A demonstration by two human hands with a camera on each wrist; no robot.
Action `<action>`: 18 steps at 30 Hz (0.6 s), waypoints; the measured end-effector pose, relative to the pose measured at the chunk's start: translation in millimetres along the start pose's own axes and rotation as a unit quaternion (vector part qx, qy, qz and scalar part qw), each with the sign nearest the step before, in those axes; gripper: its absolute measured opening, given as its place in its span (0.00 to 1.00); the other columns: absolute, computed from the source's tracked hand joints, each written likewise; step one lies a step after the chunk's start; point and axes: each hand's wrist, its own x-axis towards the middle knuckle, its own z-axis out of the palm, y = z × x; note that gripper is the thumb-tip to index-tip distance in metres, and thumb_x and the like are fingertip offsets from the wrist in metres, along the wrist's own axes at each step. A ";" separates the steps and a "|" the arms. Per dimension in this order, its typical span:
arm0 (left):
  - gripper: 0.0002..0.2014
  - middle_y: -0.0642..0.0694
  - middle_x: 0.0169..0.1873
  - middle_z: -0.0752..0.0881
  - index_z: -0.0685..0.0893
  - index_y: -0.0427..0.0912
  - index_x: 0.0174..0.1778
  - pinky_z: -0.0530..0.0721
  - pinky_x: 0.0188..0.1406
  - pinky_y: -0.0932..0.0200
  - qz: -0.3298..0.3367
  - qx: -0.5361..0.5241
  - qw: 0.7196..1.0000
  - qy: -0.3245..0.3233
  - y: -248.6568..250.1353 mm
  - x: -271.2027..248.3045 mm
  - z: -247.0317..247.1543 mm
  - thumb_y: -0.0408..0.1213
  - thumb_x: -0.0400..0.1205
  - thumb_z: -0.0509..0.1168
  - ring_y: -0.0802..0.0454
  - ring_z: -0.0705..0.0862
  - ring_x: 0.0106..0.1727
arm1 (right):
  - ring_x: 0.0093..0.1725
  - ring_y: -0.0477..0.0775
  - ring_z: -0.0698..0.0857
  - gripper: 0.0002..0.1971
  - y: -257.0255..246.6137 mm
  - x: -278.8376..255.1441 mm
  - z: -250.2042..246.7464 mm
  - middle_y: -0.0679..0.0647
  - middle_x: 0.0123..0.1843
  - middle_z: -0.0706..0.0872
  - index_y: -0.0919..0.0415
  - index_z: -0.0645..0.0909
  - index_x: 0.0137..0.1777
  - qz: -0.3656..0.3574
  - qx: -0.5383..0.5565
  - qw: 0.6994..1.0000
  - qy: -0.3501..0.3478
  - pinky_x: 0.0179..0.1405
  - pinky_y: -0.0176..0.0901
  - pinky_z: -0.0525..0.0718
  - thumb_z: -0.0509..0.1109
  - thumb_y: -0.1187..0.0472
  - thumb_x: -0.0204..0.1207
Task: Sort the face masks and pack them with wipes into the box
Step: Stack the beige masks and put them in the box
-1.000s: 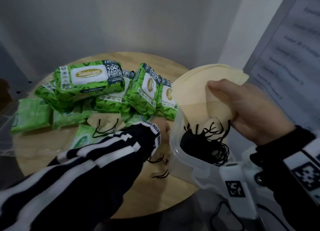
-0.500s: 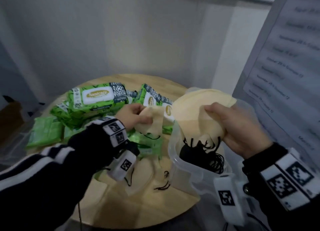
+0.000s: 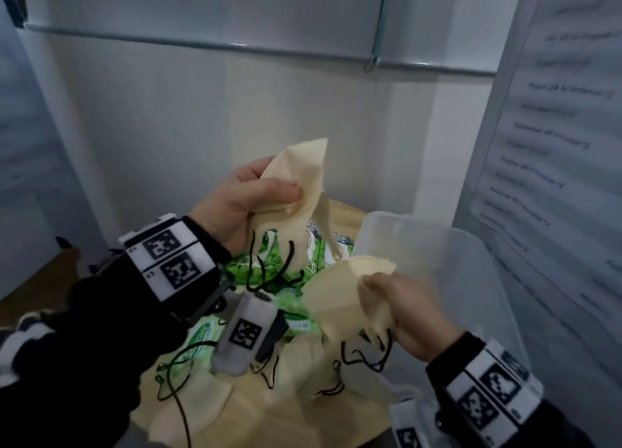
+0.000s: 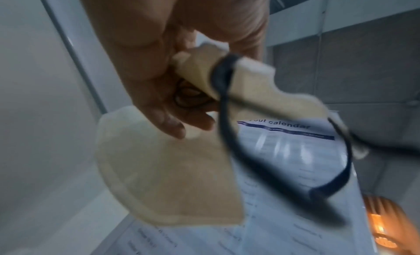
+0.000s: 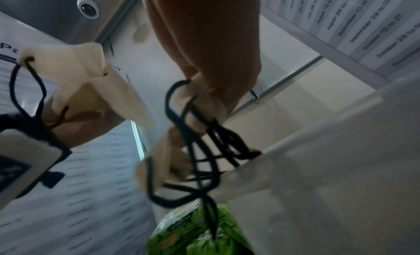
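Observation:
My left hand (image 3: 255, 191) is raised above the table and grips beige face masks (image 3: 299, 175) with black ear loops hanging down; the same masks (image 4: 168, 171) fill the left wrist view. My right hand (image 3: 404, 309) holds a stack of beige masks (image 3: 340, 292) beside the clear plastic box (image 3: 447, 262); their tangled black loops (image 5: 204, 144) dangle under the fingers. Green wipe packs (image 3: 276, 269) lie on the round wooden table below both hands. More beige masks (image 3: 292, 373) are scattered on the table near me.
A white wall and a metal rail (image 3: 202, 43) stand behind the table. A printed calendar sheet (image 3: 545, 144) hangs on the panel to the right of the box. A ceiling camera (image 5: 87, 7) shows in the right wrist view.
My left hand picked masks off the table and lifted them high. My right hand drew its stack out of the box and lowered it leftward. The head view tilted up.

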 end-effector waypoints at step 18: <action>0.16 0.48 0.29 0.85 0.82 0.43 0.31 0.80 0.30 0.65 -0.188 0.294 0.935 -0.060 -50.7 -19.8 8.3 0.43 0.55 0.79 0.55 0.83 0.28 | 0.43 0.60 0.88 0.17 -8.3 -14.3 -20.5 0.67 0.54 0.88 0.70 0.81 0.63 -0.006 0.127 0.987 -0.098 0.40 0.52 0.88 0.64 0.70 0.74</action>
